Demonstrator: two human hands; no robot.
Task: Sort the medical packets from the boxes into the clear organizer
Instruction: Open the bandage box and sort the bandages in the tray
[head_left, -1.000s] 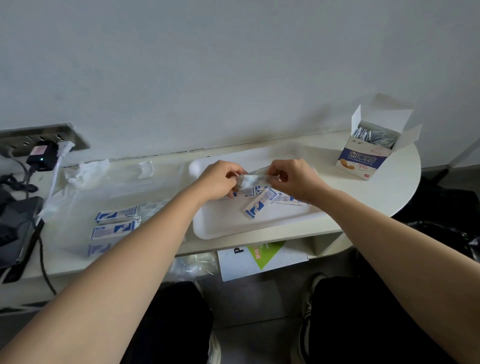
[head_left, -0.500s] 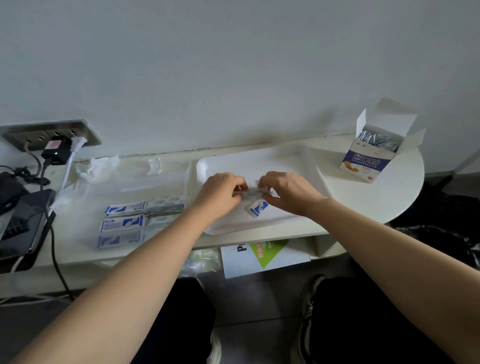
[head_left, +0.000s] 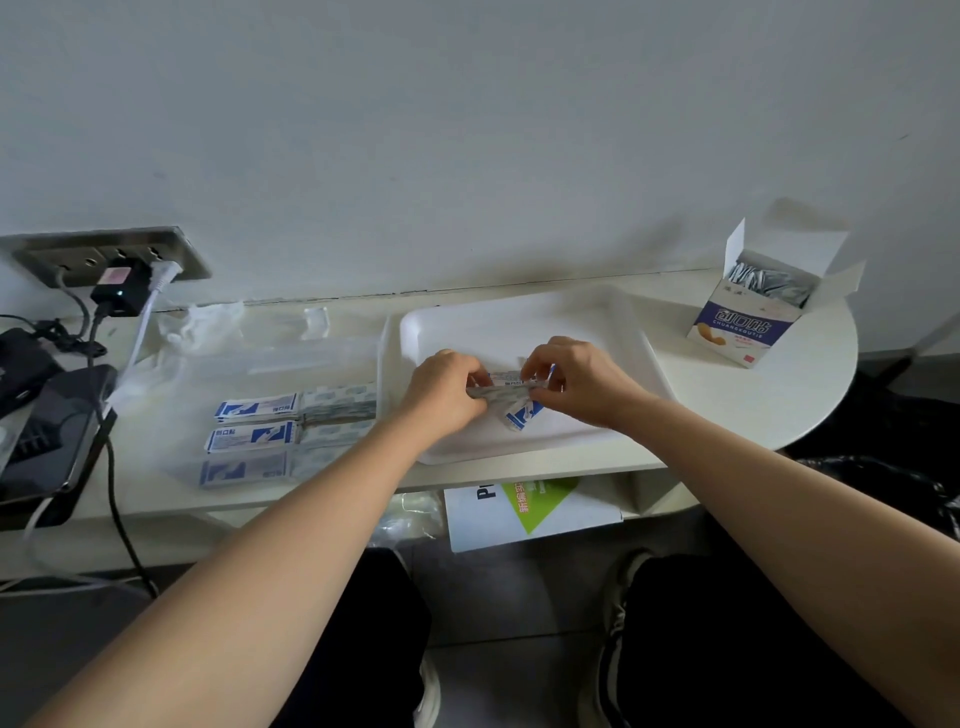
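Note:
Over the white tray (head_left: 587, 332), my left hand (head_left: 447, 392) and my right hand (head_left: 576, 379) pinch a small stack of white-and-blue medical packets (head_left: 511, 384) from both ends. One packet (head_left: 522, 415) hangs tilted below the stack, near the tray floor. To the left lies the clear organizer (head_left: 270, 364), with three rows of blue-and-white packets (head_left: 254, 434) in its near part. An open box (head_left: 748, 317) with silver packets inside stands at the far right of the table.
A wall socket strip (head_left: 104, 254) with plugs and cables sits at far left, above dark devices (head_left: 47, 415). Crumpled clear plastic (head_left: 202, 322) lies behind the organizer. A white-and-green paper (head_left: 524, 509) rests on the shelf below. The round table edge (head_left: 810, 415) curves at right.
The loose packets that lay spread on the tray have been gathered into a stack between both hands. The hands have drawn closer together and the view has shifted slightly.

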